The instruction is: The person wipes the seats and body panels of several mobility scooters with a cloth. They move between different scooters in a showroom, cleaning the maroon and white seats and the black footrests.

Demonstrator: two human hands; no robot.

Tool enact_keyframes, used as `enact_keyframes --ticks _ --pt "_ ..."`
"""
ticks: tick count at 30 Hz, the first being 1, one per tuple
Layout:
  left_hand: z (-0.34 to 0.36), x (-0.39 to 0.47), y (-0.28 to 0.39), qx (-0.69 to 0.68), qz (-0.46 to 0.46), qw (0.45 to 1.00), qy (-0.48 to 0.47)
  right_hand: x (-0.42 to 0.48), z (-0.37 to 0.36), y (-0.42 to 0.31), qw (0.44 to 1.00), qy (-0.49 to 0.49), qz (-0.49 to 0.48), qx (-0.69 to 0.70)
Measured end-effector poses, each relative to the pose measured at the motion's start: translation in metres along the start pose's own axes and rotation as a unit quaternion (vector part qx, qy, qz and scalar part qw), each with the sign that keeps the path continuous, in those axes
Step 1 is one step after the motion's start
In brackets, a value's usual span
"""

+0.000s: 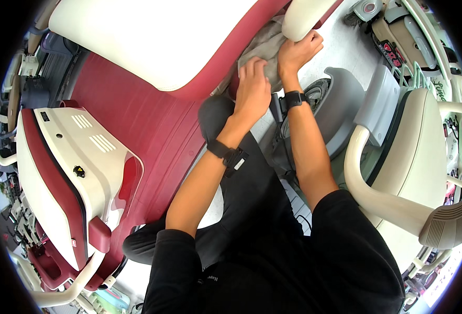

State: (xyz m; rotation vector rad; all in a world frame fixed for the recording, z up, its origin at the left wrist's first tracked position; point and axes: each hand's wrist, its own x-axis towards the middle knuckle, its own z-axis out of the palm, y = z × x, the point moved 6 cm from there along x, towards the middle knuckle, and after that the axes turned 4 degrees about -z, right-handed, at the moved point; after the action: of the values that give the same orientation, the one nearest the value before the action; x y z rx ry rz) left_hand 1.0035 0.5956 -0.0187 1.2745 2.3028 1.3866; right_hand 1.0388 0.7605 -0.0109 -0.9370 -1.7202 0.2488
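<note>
My left hand (254,84) lies over a crumpled grey-beige cloth (268,43), its fingers bent and close together. This cloth is bunched along the side of a white seat cushion (137,35) with a dark red border (223,59). Just right of it, my right hand (299,51) has its fingers curled below a cream padded armrest (307,17). What lies inside the curled fingers is hidden, and a firm grip on the cloth cannot be made out for either hand. Both wrists wear black straps.
A dark red ribbed floor (144,106) joins the cushion to a cream seat box (78,133) at left. On the right are a grey wheel fender (344,106), a second cream seat (415,145) and its curved tubular armrest (372,188). More vehicles crowd the rim.
</note>
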Motion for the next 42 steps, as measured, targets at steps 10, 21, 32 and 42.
enact_keyframes --ticks 10,21,32,42 --pt "0.018 -0.046 -0.103 -0.093 -0.323 0.921 -0.198 -0.136 -0.023 -0.026 0.995 -0.017 -0.096 -0.033" --pt "0.013 -0.071 -0.125 -0.168 -0.374 0.856 -0.315 -0.191 -0.057 0.000 0.967 -0.225 0.108 0.040" --pt "-0.016 0.013 -0.015 -0.226 -0.050 0.965 -0.122 0.016 0.020 -0.022 0.994 -0.005 -0.094 0.049" --pt "-0.010 0.029 -0.049 -0.201 -0.093 0.963 -0.154 -0.019 0.006 -0.044 0.994 -0.014 -0.095 -0.043"
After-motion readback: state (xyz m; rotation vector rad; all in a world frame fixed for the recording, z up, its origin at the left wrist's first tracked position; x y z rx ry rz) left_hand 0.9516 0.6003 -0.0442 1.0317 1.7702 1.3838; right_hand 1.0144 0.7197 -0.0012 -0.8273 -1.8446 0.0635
